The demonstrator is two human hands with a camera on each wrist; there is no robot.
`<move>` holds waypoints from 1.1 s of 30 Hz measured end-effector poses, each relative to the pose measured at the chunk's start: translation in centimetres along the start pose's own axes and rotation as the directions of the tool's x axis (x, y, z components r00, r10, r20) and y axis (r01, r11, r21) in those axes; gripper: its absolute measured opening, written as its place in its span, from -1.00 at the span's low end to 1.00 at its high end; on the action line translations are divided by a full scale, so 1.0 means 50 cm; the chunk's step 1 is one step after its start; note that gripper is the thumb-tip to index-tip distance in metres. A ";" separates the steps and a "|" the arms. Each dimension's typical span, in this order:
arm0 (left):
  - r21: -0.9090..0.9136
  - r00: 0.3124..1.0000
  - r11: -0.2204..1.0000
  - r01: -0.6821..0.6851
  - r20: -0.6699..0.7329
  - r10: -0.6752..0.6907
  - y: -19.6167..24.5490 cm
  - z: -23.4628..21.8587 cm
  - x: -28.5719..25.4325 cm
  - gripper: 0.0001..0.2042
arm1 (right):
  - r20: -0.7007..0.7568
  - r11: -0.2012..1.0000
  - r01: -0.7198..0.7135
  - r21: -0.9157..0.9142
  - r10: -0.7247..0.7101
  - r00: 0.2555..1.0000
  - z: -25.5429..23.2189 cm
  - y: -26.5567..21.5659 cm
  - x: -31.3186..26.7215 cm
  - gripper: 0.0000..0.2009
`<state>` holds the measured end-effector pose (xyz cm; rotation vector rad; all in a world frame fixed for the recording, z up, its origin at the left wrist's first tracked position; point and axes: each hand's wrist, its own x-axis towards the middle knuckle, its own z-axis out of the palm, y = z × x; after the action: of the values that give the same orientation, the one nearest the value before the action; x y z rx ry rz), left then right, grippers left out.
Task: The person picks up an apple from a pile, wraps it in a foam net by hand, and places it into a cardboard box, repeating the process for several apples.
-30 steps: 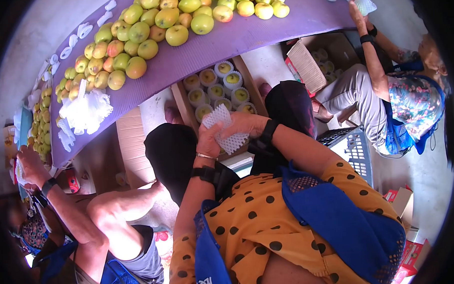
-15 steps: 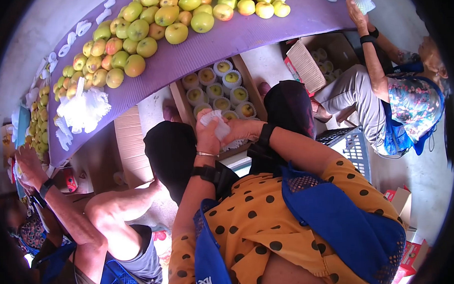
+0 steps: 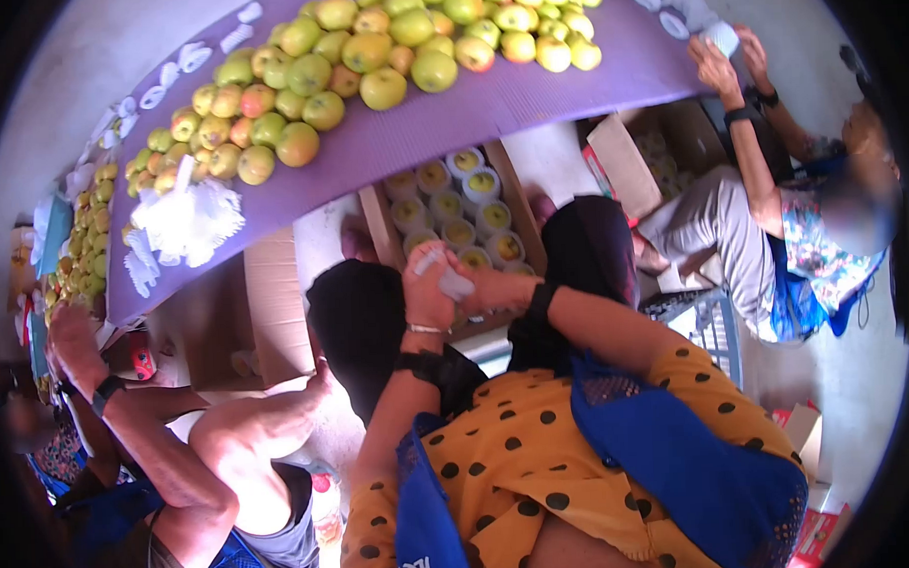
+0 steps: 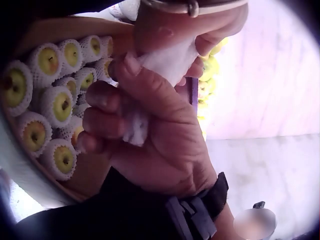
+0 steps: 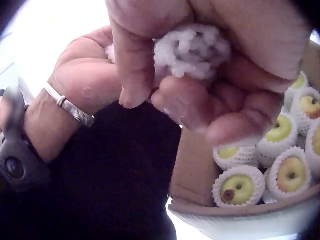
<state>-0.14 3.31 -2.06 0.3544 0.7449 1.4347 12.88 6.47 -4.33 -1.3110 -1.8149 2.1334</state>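
Both hands meet over my lap, above a cardboard box [image 3: 376,225] of apples in white foam nets [image 3: 459,210]. My left hand [image 3: 428,293], with a bangle at its wrist, and my right hand [image 3: 493,287] grip one scrunched white foam net [image 3: 454,282] between them. In the left wrist view the right hand [image 4: 150,130] curls round the net [image 4: 165,62] while the left hand [image 4: 210,30] pinches its upper end. The right wrist view has the right hand's fingers [image 5: 235,100] squeezing the net [image 5: 192,50] against the left hand [image 5: 85,80], with netted apples [image 5: 237,187] below.
A purple mat [image 3: 389,126] runs across the top with loose green-yellow apples [image 3: 366,52] and a heap of white foam nets [image 3: 187,218]. One person [image 3: 772,203] reaches to the mat's right end, another [image 3: 180,454] sits at the left. A blue crate [image 3: 711,310] stands at my right.
A second ago the foam net was spread wide between my hands; now it is crushed into a small wad. The hands have closed together over the box.
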 end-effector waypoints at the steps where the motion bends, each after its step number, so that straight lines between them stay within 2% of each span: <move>1: 0.038 1.000 0.999 0.004 -0.017 -0.003 0.005 0.006 0.000 -0.91 | 0.026 1.000 -0.014 -0.010 0.014 1.000 0.001 0.001 0.002 -0.78; 3: 0.072 1.000 0.997 -0.021 -0.021 0.022 0.008 0.015 -0.003 -0.90 | 0.056 0.999 -0.015 -0.039 0.018 0.998 0.003 0.002 0.002 -0.76; 5: 0.075 0.998 0.996 -0.048 -0.025 0.050 0.009 0.019 -0.007 -0.86 | -0.022 0.961 0.143 -0.238 -0.152 0.988 0.005 0.003 -0.001 -0.70; 6: 0.080 0.998 0.996 -0.051 -0.034 0.054 0.010 0.022 -0.008 -0.81 | -0.020 0.957 0.148 -0.250 -0.158 0.987 0.009 0.003 0.002 -0.70; 8: 0.106 0.998 0.993 -0.056 -0.035 0.060 0.012 0.028 -0.013 -0.78 | -0.071 0.840 0.185 -0.510 -0.255 0.964 0.017 0.007 0.009 -0.65; 11: 0.159 0.996 0.985 -0.072 -0.049 0.081 0.016 0.042 -0.020 -0.70 | -0.140 0.881 0.127 -0.455 -0.212 0.967 0.023 0.015 0.012 -0.64; 12: 0.168 0.996 0.982 -0.087 0.001 0.088 0.017 0.041 -0.020 -0.69 | -0.143 0.879 0.125 -0.459 -0.212 0.967 0.025 0.025 0.019 -0.64; 13: 0.176 0.994 0.979 -0.103 0.050 0.096 0.018 0.042 -0.020 -0.68 | -0.192 0.836 0.084 -0.542 -0.220 0.956 0.026 0.035 0.030 -0.66; 14: 0.277 0.990 0.951 -0.140 0.058 0.128 0.018 0.046 -0.023 -0.68 | -0.238 0.785 0.038 -0.619 -0.234 0.943 0.026 0.045 0.038 -0.67; 15: 0.272 0.989 0.952 -0.143 0.061 0.131 0.021 0.049 -0.025 -0.68 | -0.239 0.781 0.036 -0.623 -0.235 0.942 0.027 0.042 0.038 -0.67; 17: 0.507 0.963 0.819 -0.268 0.166 0.213 0.020 0.050 -0.030 -0.72 | -0.240 0.760 0.148 -0.633 -0.375 0.896 0.026 0.037 0.038 -0.74; 18: 0.476 0.980 0.856 -0.199 0.099 0.173 0.006 0.047 -0.030 -0.74 | -0.237 0.757 0.147 -0.636 -0.373 0.897 0.023 0.048 0.044 -0.74; 19: 0.471 0.980 0.859 -0.200 0.096 0.175 -0.001 0.048 -0.031 -0.74 | -0.186 0.774 0.263 -0.576 -0.438 0.880 0.018 0.062 0.054 -0.77; 20: 0.516 0.957 0.806 -0.290 0.160 0.242 -0.006 0.050 -0.031 -0.74 | -0.138 0.777 0.376 -0.505 -0.503 0.853 0.014 0.075 0.065 -0.79; 21: 0.554 0.926 0.742 -0.378 0.224 0.305 -0.008 0.050 -0.028 -0.74 | -0.126 0.774 0.376 -0.509 -0.499 0.857 0.014 0.072 0.072 -0.79; 22: 0.551 0.926 0.744 -0.378 0.210 0.314 -0.007 0.048 -0.026 -0.74 | -0.115 0.769 0.384 -0.511 -0.504 0.856 0.012 0.078 0.070 -0.79; 24: 0.574 0.923 0.736 -0.359 0.333 0.190 0.005 0.044 -0.025 -0.71 | -0.090 0.759 0.405 -0.510 -0.515 0.852 -0.002 0.105 0.029 -0.78; 25: 0.574 0.927 0.737 -0.357 0.318 0.201 0.012 0.047 -0.026 -0.71 | -0.077 0.754 0.417 -0.508 -0.522 0.850 -0.006 0.105 0.024 -0.78; 27: 0.592 0.886 0.683 -0.428 0.426 0.186 0.025 0.055 -0.027 -0.71 | -0.053 0.744 0.439 -0.503 -0.533 0.844 0.002 0.093 0.053 -0.78; 28: 0.620 0.888 0.654 -0.434 0.419 0.192 0.024 0.056 -0.028 -0.71 | -0.043 0.742 0.447 -0.500 -0.537 0.843 0.019 0.086 0.069 -0.78; 33: 0.614 0.918 0.700 -0.364 0.363 0.160 0.026 0.058 -0.033 -0.70 | 0.010 0.748 0.475 -0.463 -0.532 0.847 -0.009 0.093 0.061 -0.77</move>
<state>0.81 2.50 1.31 1.2619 0.9905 1.2909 13.36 7.00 -9.89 -0.8199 -2.3567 1.3687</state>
